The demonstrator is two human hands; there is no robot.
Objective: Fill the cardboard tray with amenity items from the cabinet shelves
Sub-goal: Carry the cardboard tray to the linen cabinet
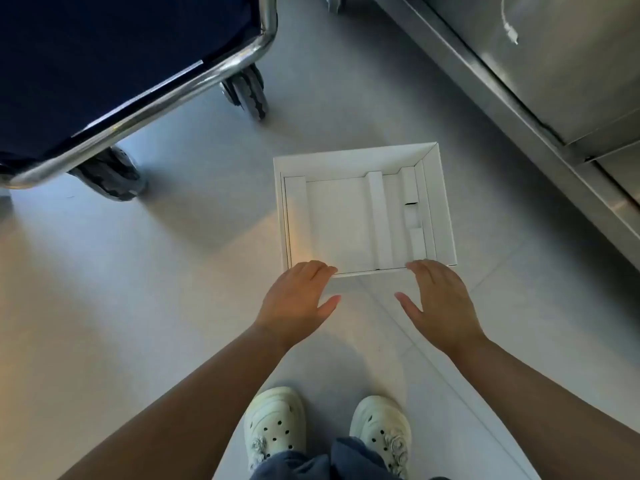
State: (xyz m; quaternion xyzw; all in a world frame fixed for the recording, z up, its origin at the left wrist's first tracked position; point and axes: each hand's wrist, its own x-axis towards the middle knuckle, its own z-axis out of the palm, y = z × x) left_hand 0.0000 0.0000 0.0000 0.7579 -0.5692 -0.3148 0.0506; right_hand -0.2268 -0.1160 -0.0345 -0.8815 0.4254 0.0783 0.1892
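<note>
A white cardboard tray [440,202] lies on the pale floor in front of me, with folded dividers inside and no items in its compartments. My left hand [298,299] is at the tray's near left corner, fingers straight and reaching its near edge. My right hand [440,299] mirrors it at the near right corner, fingers straight, thumb spread. Neither hand grips anything. Whether the fingertips touch the rim is unclear.
A cart with a chrome tube frame [138,116], dark blue fabric and grey wheels [249,91] stands at the upper left. A stainless steel cabinet [554,81] runs along the upper right. My feet in pale clogs [277,420] stand below the tray.
</note>
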